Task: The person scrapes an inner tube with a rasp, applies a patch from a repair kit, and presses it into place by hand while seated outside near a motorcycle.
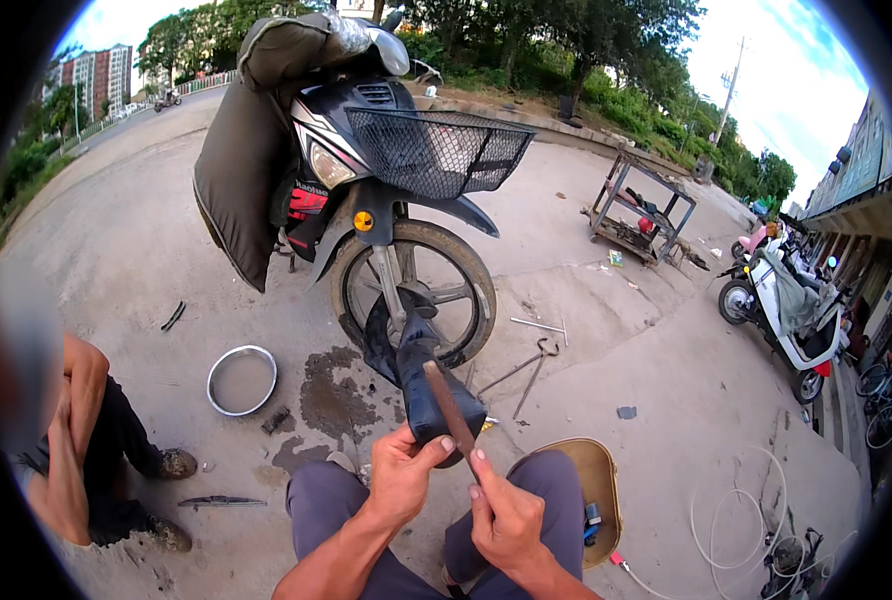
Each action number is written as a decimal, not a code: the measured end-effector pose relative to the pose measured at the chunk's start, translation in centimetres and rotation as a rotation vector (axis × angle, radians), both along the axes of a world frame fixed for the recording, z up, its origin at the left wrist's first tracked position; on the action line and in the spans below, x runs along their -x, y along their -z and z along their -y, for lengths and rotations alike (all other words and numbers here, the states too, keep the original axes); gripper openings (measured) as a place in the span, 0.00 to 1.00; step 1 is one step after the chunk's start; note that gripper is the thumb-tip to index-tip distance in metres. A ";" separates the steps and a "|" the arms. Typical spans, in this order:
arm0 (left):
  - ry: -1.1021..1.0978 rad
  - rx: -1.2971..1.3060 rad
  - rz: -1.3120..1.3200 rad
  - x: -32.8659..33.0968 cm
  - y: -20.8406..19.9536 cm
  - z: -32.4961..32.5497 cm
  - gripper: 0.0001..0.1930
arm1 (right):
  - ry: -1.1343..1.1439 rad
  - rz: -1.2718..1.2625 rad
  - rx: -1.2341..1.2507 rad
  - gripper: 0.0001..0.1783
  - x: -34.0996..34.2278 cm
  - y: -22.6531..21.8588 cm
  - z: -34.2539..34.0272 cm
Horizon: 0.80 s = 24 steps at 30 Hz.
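Note:
My left hand (399,475) grips the near end of a black rubber inner tube (418,365), thumb on top. The tube stretches away from my knees to the front wheel (481,275) of a motorcycle (311,205), where part of it hangs beside the tyre. In my right hand (509,515) is a long, flat, rust-brown file (448,405), its shaft lying over the tube's near end. Whether its face touches the rubber I cannot tell. Both hands are close together above my lap.
A person (76,440) sits at the left. On the concrete lie a round silvery-rimmed pan (212,383), a T-handle wrench (541,325), and a long-handled tool (526,366). A tan bin (611,480) stands by my right knee, near a pale hose (701,540). A metal cart (603,210) stands farther off.

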<state>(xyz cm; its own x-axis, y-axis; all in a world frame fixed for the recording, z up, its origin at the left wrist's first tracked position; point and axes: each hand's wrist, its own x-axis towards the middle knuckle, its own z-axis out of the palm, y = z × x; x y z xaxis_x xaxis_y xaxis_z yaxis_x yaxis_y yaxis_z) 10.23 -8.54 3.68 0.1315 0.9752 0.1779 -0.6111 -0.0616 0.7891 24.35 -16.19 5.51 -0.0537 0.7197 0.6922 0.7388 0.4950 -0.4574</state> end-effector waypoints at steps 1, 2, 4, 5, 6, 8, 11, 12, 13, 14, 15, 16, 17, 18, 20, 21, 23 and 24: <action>0.000 -0.015 0.006 0.1 -0.6 -0.1 0.08 | -0.016 0.036 0.019 0.26 -0.5 0.7 1.1; -0.009 -0.011 0.007 -0.1 -0.7 0.1 0.08 | -0.011 0.019 -0.004 0.26 -0.7 1.1 2.2; -0.012 -0.007 0.025 -0.4 -1.2 -0.1 0.08 | 0.018 0.031 -0.014 0.26 -1.0 1.7 2.4; 0.023 0.000 0.008 -0.5 -1.1 -0.3 0.08 | 0.058 0.014 0.000 0.26 -0.8 2.0 3.0; 0.040 -0.006 -0.030 0.0 -1.1 -0.3 0.08 | 0.048 -0.004 -0.098 0.28 -0.2 1.7 1.0; 0.017 0.006 -0.039 0.3 -0.3 0.0 0.08 | 0.033 -0.008 -0.039 0.28 0.6 0.0 -1.0; -0.018 -0.013 -0.050 0.7 -0.3 0.0 0.08 | -0.042 -0.065 -0.042 0.26 0.4 -1.2 -2.0; -0.032 0.002 -0.028 0.4 -0.5 0.1 0.08 | -0.021 -0.110 -0.088 0.25 -0.3 -0.6 -0.9; -0.048 0.018 -0.007 0.2 -0.8 0.1 0.09 | -0.004 -0.157 -0.134 0.25 -1.0 0.0 0.3; -0.036 -0.002 -0.017 0.1 -1.1 0.0 0.09 | -0.021 -0.103 0.006 0.23 -1.8 0.4 2.3; -0.032 0.001 -0.004 0.1 -0.9 0.0 0.09 | 0.001 -0.015 -0.113 0.23 -1.3 0.9 2.8; -0.006 -0.008 -0.014 0.0 -0.6 -0.1 0.09 | 0.001 -0.019 -0.080 0.23 -0.9 1.5 3.1; 0.013 -0.016 -0.045 0.2 -0.4 0.0 0.09 | -0.006 -0.043 -0.046 0.23 -0.2 1.8 3.0; 0.014 -0.012 -0.052 0.2 -0.2 -0.1 0.09 | -0.008 -0.058 0.008 0.24 -0.1 1.9 2.3; 0.008 0.005 -0.061 0.2 0.1 -0.2 0.09 | 0.009 -0.042 0.006 0.25 0.5 1.0 0.0; 0.004 0.004 -0.074 0.3 0.2 -0.2 0.09 | 0.025 -0.012 -0.008 0.26 0.9 0.4 -0.8; -0.027 -0.020 -0.058 0.6 0.3 -0.2 0.08 | 0.017 -0.013 -0.017 0.27 0.9 0.3 -0.8; -0.023 -0.033 -0.048 0.4 -0.2 -0.2 0.08 | 0.018 0.027 -0.020 0.27 0.2 0.7 0.2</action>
<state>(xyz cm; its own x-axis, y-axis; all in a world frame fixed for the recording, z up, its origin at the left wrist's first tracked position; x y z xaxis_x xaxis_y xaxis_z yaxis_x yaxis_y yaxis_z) 9.85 -8.33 3.88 0.1183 0.9718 0.2040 -0.5706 -0.1016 0.8149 24.11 -16.42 4.81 -0.0597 0.7067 0.7050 0.7600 0.4901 -0.4269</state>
